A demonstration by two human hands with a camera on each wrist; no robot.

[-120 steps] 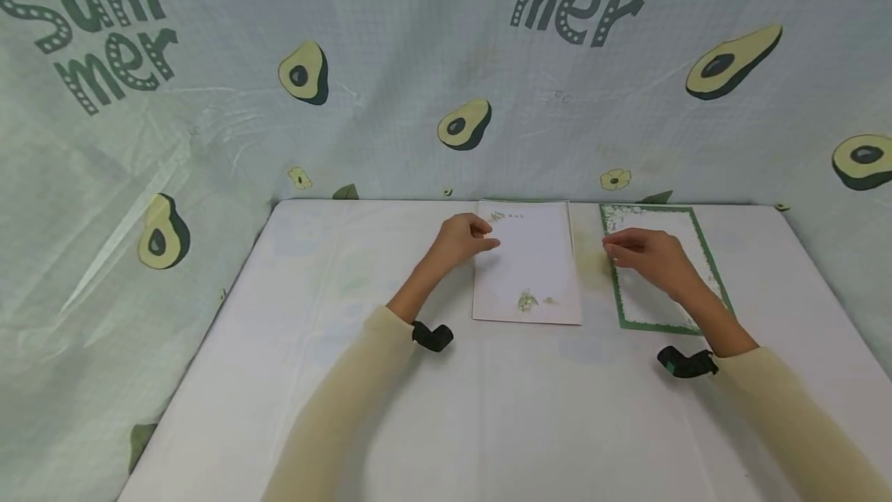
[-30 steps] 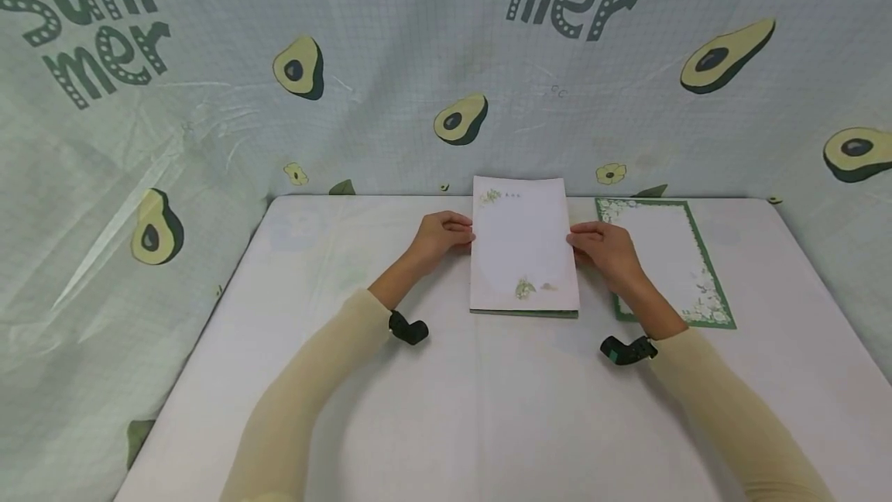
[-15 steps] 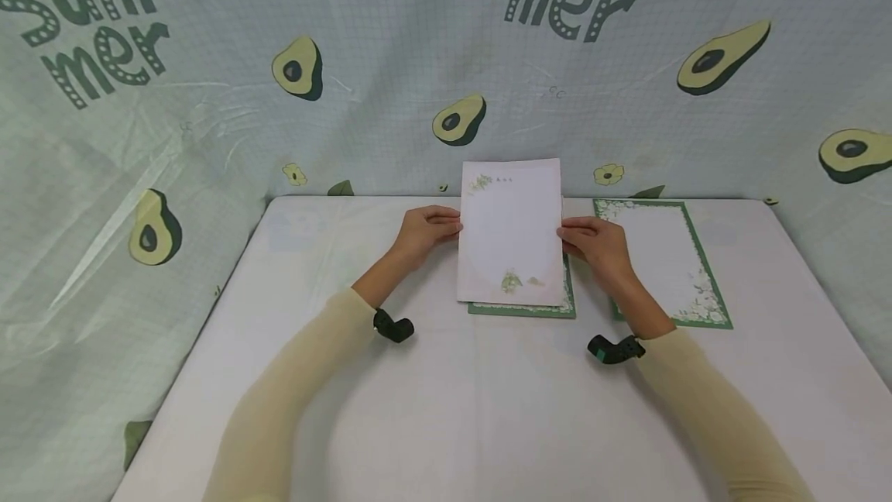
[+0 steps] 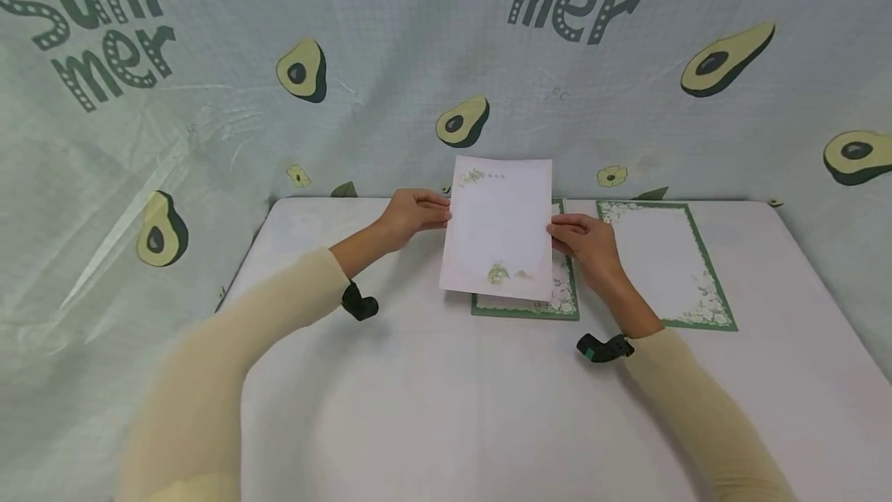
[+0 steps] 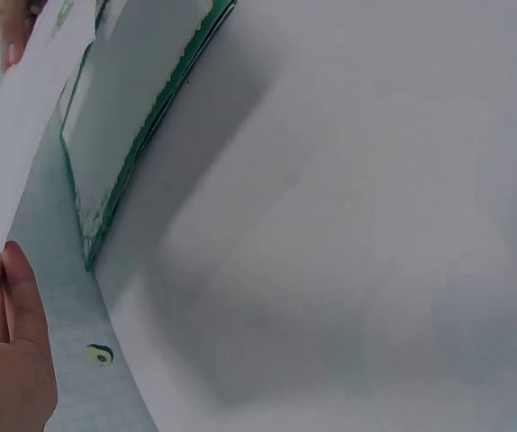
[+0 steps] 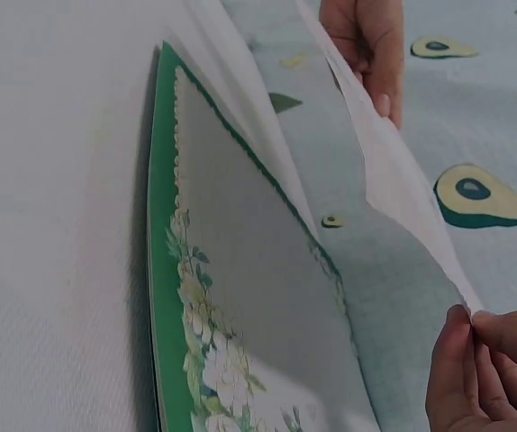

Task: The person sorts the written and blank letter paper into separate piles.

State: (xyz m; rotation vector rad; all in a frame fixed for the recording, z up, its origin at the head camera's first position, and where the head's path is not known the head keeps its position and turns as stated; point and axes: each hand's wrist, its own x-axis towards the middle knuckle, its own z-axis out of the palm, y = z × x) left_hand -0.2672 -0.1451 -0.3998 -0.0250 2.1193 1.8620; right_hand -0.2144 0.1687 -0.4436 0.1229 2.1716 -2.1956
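A pale pink sheet of paper [image 4: 498,223] with small printed leaves is held up off the table between both hands. My left hand [image 4: 415,215] pinches its left edge between thumb and fingers. At the opposite edge, my right hand [image 4: 585,245] pinches it the same way, as the right wrist view also shows. Beneath the sheet lies a stack of green-bordered paper [image 4: 526,310], partly covered by it in the head view. White flowers [image 6: 227,360] decorate that border in the right wrist view.
Another green-bordered sheet [image 4: 655,262] lies on the table to the right, close to the right hand. A white cloth covers the table [image 4: 446,409]. Behind it hangs a curtain [image 4: 390,45] printed with avocados. Each wrist wears a black camera [image 4: 358,302].
Both hands have taken hold of the pink sheet, lifted it from the stack and shifted it left. The green-bordered sheet beneath it has come into view.
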